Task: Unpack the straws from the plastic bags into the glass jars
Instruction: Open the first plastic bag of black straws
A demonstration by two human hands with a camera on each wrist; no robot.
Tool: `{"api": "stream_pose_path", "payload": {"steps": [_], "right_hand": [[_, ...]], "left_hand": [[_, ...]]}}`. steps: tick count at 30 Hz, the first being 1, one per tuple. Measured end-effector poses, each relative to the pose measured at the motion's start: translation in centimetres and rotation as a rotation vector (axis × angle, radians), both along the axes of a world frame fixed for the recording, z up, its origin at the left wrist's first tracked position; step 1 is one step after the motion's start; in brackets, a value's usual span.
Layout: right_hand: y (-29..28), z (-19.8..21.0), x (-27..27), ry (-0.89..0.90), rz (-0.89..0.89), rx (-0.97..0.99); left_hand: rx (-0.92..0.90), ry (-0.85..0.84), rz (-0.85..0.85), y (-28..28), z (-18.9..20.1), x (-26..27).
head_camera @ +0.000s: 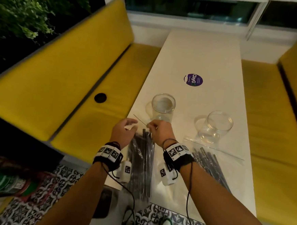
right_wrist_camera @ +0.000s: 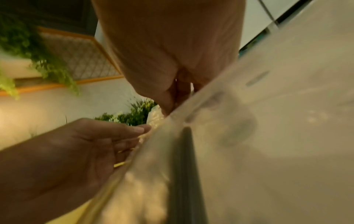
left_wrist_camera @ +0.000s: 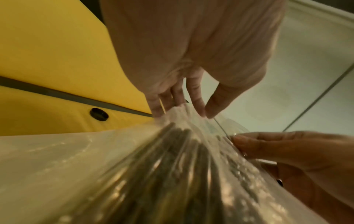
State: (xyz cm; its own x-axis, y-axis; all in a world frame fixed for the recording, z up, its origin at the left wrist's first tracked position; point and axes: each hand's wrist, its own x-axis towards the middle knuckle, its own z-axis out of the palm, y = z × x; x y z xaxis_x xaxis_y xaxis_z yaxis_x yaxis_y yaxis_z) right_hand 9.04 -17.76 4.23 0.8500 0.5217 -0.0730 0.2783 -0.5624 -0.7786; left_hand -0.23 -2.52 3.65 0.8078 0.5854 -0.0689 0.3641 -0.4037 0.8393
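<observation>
A clear plastic bag [head_camera: 138, 147] full of black straws [head_camera: 144, 168] lies lengthwise on the white table [head_camera: 202, 51], near its left front edge. Both hands are at its far, open end. My left hand [head_camera: 131, 126] pinches one side of the bag's mouth [left_wrist_camera: 191, 112]. My right hand [head_camera: 151, 126] pinches the other side [right_wrist_camera: 172, 112]. The bag [left_wrist_camera: 172, 166] runs under both wrists. Two empty glass jars stand just beyond, one [head_camera: 163, 104] ahead of the hands and one [head_camera: 216, 124] to the right. A second bag of straws [head_camera: 209, 161] lies right of my right forearm.
Yellow bench cushions [head_camera: 57, 87] flank the table, the right one [head_camera: 276, 122] close to the second bag. A round purple sticker [head_camera: 193, 79] sits on the table beyond the jars. A black round cap [head_camera: 100, 97] is set in the left bench. Patterned floor tiles [head_camera: 64, 176] lie below.
</observation>
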Motion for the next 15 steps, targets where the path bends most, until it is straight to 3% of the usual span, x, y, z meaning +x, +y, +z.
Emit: {"api": "stream_pose_path", "payload": {"steps": [4,7,9,15], "right_hand": [[-0.6,1.9,-0.2,-0.004,-0.1,0.063],[-0.9,3.1,-1.2,-0.059,-0.18,0.098],[-1.0,3.5,-2.0,-0.062,-0.233,0.138],[-0.9,3.6,-3.4,-0.028,-0.252,0.126]], "left_hand": [[0.227,-0.076,0.131,-1.3,2.7,1.6],[0.097,-0.005,0.043,-1.7,4.1,2.6],[-0.018,-0.043,-0.029,-1.6,4.2,3.0],[-0.129,-0.066,-0.175,-1.1,4.3,3.2]]}}
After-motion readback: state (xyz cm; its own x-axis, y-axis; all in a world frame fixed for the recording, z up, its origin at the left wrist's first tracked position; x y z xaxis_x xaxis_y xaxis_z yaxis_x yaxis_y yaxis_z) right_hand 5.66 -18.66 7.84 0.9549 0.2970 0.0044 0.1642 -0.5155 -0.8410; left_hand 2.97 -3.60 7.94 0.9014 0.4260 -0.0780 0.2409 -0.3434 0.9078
